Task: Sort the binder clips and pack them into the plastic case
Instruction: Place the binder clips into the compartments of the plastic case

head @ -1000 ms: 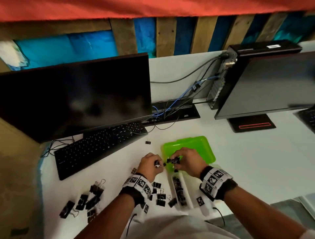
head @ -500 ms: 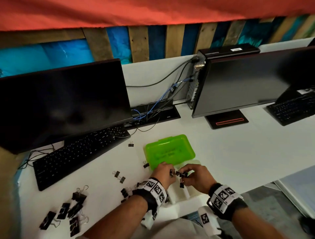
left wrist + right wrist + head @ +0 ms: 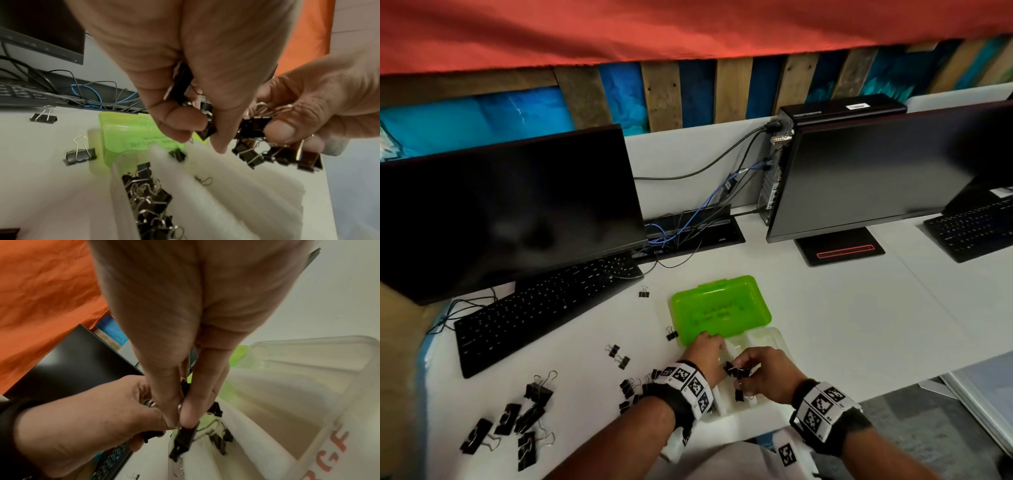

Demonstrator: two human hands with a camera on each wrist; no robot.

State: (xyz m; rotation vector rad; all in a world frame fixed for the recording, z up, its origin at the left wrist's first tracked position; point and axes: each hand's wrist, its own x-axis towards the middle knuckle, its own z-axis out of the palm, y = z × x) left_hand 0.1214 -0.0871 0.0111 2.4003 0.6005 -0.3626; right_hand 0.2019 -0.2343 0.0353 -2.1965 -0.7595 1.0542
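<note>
Over the white desk [image 3: 825, 308]: two hands meet above an open plastic case.
Count: two monitors, two keyboards and one case are in the head view; five large binder clips [image 3: 517, 421] lie in a loose group at the near left, and about four small clips [image 3: 643, 292] lie singly on the desk beyond the left hand. The clips inside the case are too many and too tangled to count.
Case: the plastic case [image 3: 767, 337] has a clear, divided base and a bright green lid [image 3: 720, 308] folded back flat; red lettering shows on the base wall in the right wrist view.
Clips: black bodies, silver wire handles.
Left hand: the left hand [image 3: 705, 356] pinches a small black clip [image 3: 207, 131] between thumb and fingers.
Right hand: the right hand [image 3: 767, 371] has its fingers curled round a bunch of clips [image 3: 257, 125], several dangling below.
Position: both hands are directly above the case's compartments, nearly touching; the leftmost compartment [image 3: 152, 211] is heaped with small clips.
</note>
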